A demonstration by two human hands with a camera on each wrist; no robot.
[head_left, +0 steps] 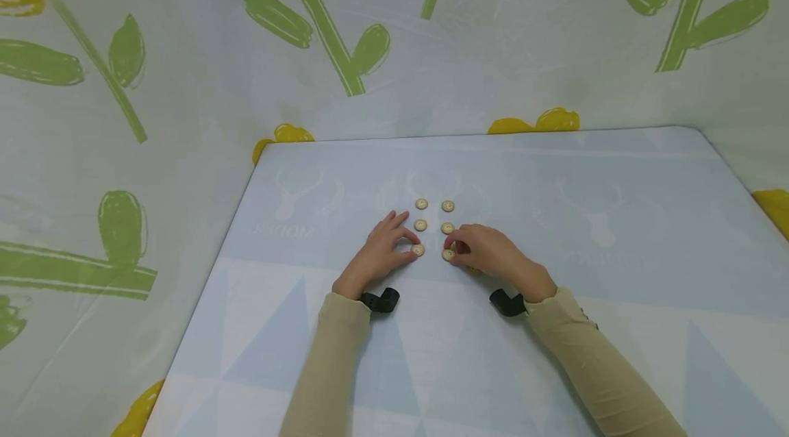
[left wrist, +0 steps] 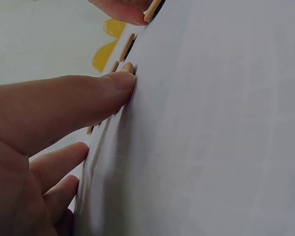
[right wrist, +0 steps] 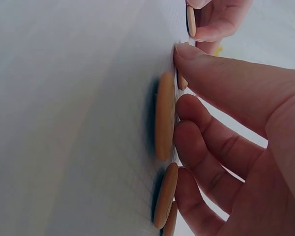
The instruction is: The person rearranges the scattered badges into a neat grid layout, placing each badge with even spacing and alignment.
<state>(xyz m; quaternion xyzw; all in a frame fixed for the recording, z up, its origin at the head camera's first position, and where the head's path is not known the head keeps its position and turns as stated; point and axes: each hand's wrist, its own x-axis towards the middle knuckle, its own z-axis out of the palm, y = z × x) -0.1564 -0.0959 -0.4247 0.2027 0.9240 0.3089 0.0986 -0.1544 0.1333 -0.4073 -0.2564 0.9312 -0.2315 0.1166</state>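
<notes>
Round wooden buttons lie on the table in two short columns. My left hand (head_left: 383, 253) pinches the nearest button of the left column (head_left: 418, 250) between thumb and index finger, its other fingers spread out. Across from it, my right hand (head_left: 493, 253) pinches the nearest button of the right column (head_left: 448, 255), also at the tabletop. Farther off are the middle left button (head_left: 420, 225), the middle right button (head_left: 447, 228), the far left button (head_left: 422, 204) and the far right button (head_left: 448, 205). The right wrist view shows more buttons (right wrist: 164, 118) beside the right hand's curled fingers.
The table (head_left: 592, 355) wears a pale blue and white patterned cover, with its far edge against a flower-printed curtain (head_left: 431, 67). Each wrist carries a black camera, the left camera (head_left: 383, 301) and the right camera (head_left: 507, 303).
</notes>
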